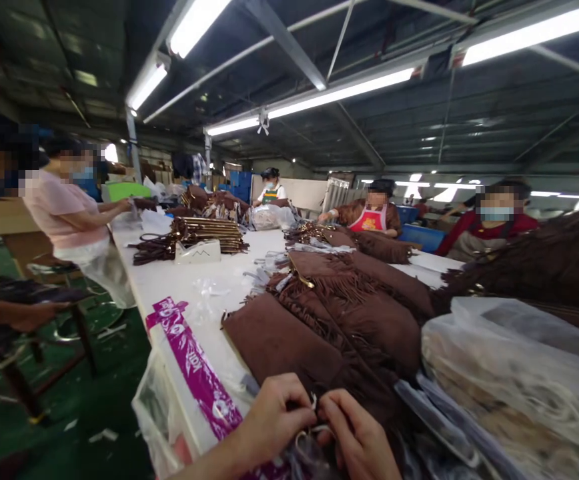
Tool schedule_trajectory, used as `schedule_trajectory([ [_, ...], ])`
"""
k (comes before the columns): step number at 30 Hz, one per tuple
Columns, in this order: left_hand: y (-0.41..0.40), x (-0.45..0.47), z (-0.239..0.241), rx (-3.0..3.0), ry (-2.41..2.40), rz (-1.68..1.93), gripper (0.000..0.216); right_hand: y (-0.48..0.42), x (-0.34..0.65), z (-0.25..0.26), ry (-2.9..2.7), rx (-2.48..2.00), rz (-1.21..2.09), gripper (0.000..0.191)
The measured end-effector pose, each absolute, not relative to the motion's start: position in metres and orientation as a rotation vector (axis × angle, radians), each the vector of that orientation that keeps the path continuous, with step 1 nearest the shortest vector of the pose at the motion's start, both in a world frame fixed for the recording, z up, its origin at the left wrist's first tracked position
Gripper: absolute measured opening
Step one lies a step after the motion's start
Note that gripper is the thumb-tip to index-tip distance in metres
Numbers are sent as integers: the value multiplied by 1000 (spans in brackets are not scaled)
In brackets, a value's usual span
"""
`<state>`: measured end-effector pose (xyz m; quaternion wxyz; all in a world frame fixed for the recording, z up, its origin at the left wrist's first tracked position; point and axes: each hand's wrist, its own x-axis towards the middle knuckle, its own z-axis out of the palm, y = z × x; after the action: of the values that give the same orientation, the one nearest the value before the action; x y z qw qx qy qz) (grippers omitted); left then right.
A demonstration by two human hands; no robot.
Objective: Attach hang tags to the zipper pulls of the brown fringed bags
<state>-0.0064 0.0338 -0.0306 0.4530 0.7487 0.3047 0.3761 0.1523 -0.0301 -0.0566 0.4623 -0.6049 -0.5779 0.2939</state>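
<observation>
At the bottom centre, my left hand point(280, 410) and my right hand point(357, 433) meet with fingers pinched together. Between the fingertips shows a thin white cord point(322, 429), with a pale metal ring point(300, 440) just below it. What hangs beneath is dark and partly hidden by my hands. Right behind my fingers lies a brown suede-like bag point(279, 340) on the white table point(189, 273). More brown fringed bags point(349, 293) overlap beyond it, some with gold-coloured fittings.
A purple printed plastic strip point(199, 367) runs along the table's left edge. Clear plastic bags point(509, 373) lie at right. Farther off is a stack of brown pieces with gold-coloured bars point(212, 235). Several people work around the table; one person point(77, 207) stands at left.
</observation>
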Motion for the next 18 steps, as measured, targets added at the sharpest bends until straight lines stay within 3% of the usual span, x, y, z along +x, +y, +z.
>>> schedule_trajectory([
  [3,34,-7,-24,1870,764,903,14,-34,147,-45,-1377,-1489,812,37],
  [8,36,-5,-29,1933,787,888,16,-36,142,-34,-1454,-1438,635,24],
  [18,39,-10,-21,1866,685,870,13,-34,145,-36,-1689,-1542,477,27],
])
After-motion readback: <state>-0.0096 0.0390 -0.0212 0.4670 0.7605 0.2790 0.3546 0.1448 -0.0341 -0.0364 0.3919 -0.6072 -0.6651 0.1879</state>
